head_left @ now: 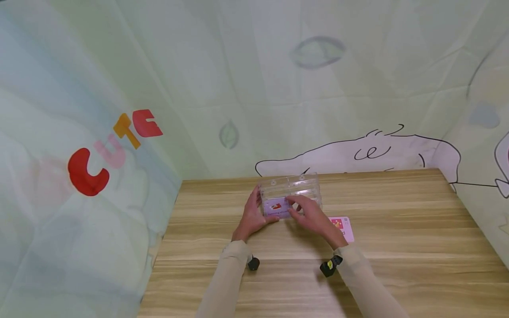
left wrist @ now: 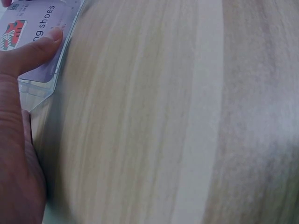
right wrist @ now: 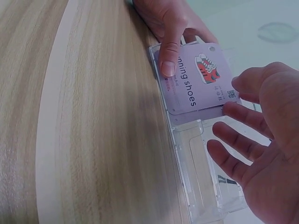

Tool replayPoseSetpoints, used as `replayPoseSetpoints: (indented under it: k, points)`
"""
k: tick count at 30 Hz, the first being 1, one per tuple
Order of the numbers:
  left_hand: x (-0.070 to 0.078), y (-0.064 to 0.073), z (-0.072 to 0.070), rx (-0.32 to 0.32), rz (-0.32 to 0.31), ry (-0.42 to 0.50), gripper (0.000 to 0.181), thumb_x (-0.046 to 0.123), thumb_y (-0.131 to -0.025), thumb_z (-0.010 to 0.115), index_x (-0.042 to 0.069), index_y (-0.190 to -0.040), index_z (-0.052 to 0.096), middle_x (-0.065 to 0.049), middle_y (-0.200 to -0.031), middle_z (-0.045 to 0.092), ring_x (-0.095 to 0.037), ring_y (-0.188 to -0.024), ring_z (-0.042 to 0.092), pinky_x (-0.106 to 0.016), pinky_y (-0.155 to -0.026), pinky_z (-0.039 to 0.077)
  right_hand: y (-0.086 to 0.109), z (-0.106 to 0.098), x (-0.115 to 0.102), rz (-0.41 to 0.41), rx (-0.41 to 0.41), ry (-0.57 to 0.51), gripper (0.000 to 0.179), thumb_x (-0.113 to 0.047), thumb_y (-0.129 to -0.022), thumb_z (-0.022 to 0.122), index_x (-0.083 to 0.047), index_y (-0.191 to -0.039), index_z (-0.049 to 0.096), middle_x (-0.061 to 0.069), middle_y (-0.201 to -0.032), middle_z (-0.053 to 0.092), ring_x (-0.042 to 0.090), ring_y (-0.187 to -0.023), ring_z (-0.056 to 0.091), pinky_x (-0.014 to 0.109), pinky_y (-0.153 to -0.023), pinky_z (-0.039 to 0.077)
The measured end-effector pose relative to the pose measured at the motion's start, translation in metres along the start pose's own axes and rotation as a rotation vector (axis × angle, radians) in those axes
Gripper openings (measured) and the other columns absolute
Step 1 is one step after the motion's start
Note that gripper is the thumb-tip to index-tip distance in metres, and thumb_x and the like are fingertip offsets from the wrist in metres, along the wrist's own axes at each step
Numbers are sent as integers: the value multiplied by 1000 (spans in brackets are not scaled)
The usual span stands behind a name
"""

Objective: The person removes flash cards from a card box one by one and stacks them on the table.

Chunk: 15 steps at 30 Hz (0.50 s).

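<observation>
A clear plastic card rack (head_left: 304, 182) with stepped compartments stands on the table. In its left front compartment is a lilac card (right wrist: 205, 77) printed with a red sneaker and "running shoes"; another card edge shows beneath it. My left hand (head_left: 253, 215) grips the rack's left side, its thumb pressing on the card's lettered edge. At the card's opposite corner, my right hand (head_left: 312, 215) pinches it between thumb and finger, the other fingers (right wrist: 238, 140) loosely bent over the rack's neighbouring compartment. The left wrist view shows the left thumb (left wrist: 35, 53) across the card.
A pink card (head_left: 346, 229) lies on the wooden table (head_left: 397, 221), partly behind my right wrist. Printed fabric (head_left: 262, 88) hangs along the table's back and left. Both wrists wear black devices (head_left: 331, 266).
</observation>
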<state>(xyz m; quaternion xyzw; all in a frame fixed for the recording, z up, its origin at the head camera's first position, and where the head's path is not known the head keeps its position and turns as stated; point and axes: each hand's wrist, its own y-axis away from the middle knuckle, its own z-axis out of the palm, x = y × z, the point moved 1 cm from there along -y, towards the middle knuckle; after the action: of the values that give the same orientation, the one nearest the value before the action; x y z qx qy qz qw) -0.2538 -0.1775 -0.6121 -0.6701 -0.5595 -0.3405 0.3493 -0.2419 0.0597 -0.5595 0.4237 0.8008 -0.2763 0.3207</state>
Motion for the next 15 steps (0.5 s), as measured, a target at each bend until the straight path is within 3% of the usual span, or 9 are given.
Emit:
replayPoseSetpoints:
  k: [15]
  points:
    - [-1,0,0,1,3,-5,132,32,-68,100,14,-165,13,-12,-159,39,-24,-147,40,-34,-121,35,-1,0,0,-22,0,2,34,-13,-101,67,-5,-134,65,9,-125,67,19,-98,63,35,-81,57]
